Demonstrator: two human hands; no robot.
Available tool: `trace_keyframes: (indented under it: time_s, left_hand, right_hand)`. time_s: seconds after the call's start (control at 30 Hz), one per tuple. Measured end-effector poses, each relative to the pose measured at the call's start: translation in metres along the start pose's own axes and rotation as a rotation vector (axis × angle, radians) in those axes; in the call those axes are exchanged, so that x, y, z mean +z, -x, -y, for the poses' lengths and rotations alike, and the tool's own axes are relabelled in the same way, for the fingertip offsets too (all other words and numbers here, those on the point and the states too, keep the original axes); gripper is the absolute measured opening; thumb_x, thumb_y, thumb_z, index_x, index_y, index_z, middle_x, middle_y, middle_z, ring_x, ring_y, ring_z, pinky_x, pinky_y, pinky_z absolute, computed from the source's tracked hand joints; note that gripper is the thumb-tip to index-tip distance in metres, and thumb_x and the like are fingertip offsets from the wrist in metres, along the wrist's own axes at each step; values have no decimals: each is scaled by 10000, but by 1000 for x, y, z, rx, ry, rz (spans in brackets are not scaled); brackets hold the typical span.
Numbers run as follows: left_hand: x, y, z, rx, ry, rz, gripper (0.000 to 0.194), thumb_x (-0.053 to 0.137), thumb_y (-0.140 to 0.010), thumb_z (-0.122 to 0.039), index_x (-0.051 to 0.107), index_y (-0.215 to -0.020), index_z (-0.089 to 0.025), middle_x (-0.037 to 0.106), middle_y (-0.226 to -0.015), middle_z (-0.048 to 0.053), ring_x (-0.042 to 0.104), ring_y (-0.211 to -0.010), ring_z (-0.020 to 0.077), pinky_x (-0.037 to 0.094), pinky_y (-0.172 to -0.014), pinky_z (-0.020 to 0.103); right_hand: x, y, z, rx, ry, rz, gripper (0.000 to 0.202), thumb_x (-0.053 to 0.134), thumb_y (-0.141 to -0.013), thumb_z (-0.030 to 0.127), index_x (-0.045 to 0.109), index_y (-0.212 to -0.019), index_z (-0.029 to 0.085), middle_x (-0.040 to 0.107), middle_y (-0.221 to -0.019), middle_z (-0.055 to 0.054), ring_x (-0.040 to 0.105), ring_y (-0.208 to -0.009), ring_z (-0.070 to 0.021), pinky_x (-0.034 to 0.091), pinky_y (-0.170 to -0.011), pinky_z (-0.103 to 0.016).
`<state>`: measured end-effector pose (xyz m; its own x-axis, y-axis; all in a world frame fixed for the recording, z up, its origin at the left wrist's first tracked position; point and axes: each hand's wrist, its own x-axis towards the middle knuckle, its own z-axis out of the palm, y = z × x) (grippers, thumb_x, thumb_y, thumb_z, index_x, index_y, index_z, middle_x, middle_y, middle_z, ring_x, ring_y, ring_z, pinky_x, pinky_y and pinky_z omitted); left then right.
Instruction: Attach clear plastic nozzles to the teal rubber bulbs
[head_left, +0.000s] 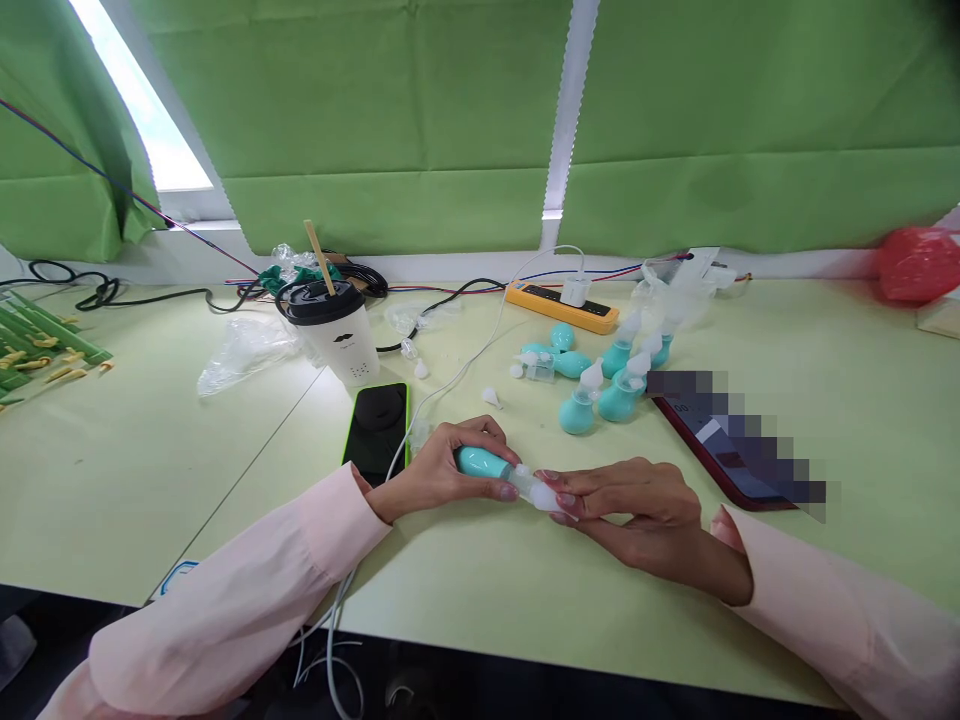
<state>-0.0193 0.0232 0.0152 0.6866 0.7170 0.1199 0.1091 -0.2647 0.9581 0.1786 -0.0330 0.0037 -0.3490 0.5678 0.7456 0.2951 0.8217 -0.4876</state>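
My left hand is closed around a teal rubber bulb with a clear plastic body, held sideways above the table. My right hand pinches the white soft tip at the other end of the same piece. It looks like a nasal aspirator. Behind my hands stand several finished-looking teal aspirators with white tips upward. Loose teal bulbs and a clear plastic body lie to their left. A single white tip rests on the table just beyond my left hand.
A white lidded cup with a straw stands left, behind a green-edged phone. A dark red phone lies right. A yellow power strip sits at the back, its white cable crossing the table. Clear plastic bags lie left.
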Motion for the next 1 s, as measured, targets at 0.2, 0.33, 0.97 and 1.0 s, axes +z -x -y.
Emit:
trace_keyframes:
  time_s: [0.2,0.33,0.97,1.0]
  left_hand:
    - [5,3,-2,164,-230,-114,204,623,-637,-221,621,-837,-181,457,-801,29,474,-697,124,398,-620,242]
    - [13,7,2,449,-505,-329,235,613,-626,-183,606,-861,-189,448,-812,35,479,-735,135,422,-655,267]
    - [9,12,7,735,-752,-296,284,604,-655,-133,552,-933,-161,403,-855,47,460,-752,124,433,-591,239]
    - [9,12,7,731,-740,-295,284,607,-656,-136,552,-933,-160,403,-857,48,458,-751,123,433,-591,237]
  right_hand:
    - [-4,-4,5,-106,319,-17,256,617,-661,113,580,-881,238,684,-789,-9,641,-741,-149,547,-607,-210]
    - [-2,-4,7,-114,466,-32,236,600,-686,161,572,-911,225,677,-837,-20,642,-714,-137,537,-596,-215]
    - [0,0,-9,-35,72,5,178,659,-630,98,601,-777,181,634,-626,-2,597,-584,-124,492,-517,-218]
    - [0,0,-8,-22,44,-9,175,660,-624,91,603,-765,179,635,-625,-5,599,-592,-129,493,-521,-222]
